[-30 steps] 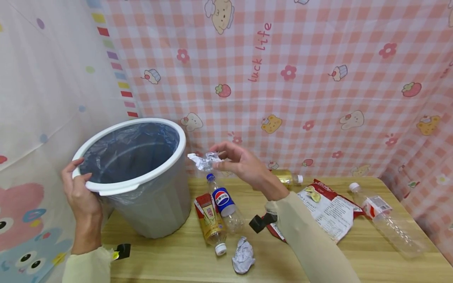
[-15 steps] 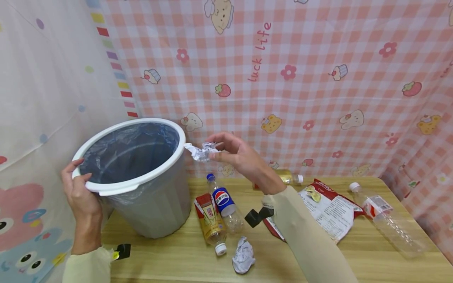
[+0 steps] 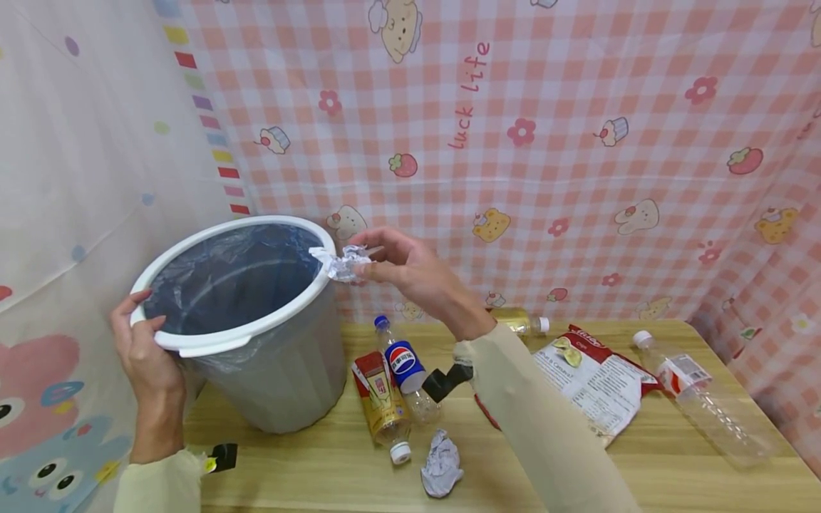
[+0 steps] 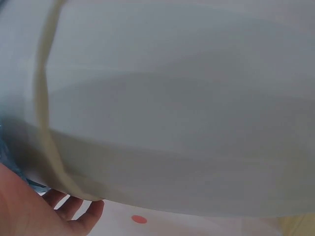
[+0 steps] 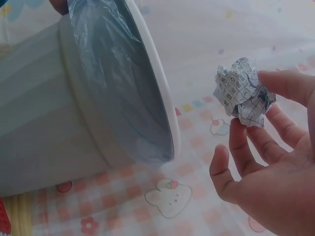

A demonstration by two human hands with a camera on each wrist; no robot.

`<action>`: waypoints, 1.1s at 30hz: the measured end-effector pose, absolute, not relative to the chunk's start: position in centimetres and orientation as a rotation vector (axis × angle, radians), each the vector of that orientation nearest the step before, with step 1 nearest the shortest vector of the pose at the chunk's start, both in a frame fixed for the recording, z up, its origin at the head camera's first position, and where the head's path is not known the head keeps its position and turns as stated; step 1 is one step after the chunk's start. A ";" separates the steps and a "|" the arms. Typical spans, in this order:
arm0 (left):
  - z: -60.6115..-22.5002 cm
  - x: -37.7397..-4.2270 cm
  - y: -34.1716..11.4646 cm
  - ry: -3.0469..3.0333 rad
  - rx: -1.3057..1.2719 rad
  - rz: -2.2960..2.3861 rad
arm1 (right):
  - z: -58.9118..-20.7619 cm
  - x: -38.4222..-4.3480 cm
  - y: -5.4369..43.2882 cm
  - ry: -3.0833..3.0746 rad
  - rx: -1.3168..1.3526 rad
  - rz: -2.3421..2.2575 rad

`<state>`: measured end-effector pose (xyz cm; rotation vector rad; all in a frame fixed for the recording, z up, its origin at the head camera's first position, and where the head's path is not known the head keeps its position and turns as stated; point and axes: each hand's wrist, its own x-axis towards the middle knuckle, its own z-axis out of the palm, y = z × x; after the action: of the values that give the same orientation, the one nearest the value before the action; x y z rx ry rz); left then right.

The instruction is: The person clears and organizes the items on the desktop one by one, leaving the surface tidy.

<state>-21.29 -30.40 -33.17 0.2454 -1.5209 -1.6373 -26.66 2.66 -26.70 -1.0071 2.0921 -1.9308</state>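
A crumpled paper (image 3: 346, 263) is pinched in the right hand (image 3: 420, 274), between thumb and fingertips, above the back part of the counter (image 3: 308, 477). A bin (image 3: 288, 381), set toward the counter's left edge, is gripped at the left side of its rim (image 3: 214, 345) by the left hand (image 3: 144, 353). The hands are well apart, on opposite sides of the bin's mouth.

In the head view the paper overlaps the right side of the rim; in the right wrist view a gap is seen between them. For this step, the paper should be kept higher than the rim and brought well inward over the liner (image 3: 192, 285) before the pinch is loosened, since a release here could let it catch or fall outside. A light pinch should be enough, and the bin is best kept steady.

Compared with half a second ago, the paper and right hand have been moved leftward and slightly up, the paper's tip now seen past the rim. The left hand's grip is unchanged. The second paper (image 3: 442, 464) near the counter's front edge and the cola bottle (image 3: 404, 363) beside the bin have been left where they were.
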 end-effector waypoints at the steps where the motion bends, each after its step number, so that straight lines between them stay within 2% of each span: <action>1: -33.2 -21.3 -30.4 -1.519 0.245 -1.638 | -26.6 -26.6 2.4 2.085 -1.005 -1.937; 18: -33.2 -21.0 -30.1 -1.528 0.235 -1.624 | -26.2 -26.6 -2.8 2.033 -0.951 -2.019; 33: -33.3 -21.2 -30.2 -1.511 0.231 -1.629 | -26.0 -26.3 -5.6 2.165 -0.789 -2.086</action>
<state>-21.18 -30.25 -33.25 0.2307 -1.5114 -1.6292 -26.32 -5.64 -26.00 -0.7895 2.1654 -2.0856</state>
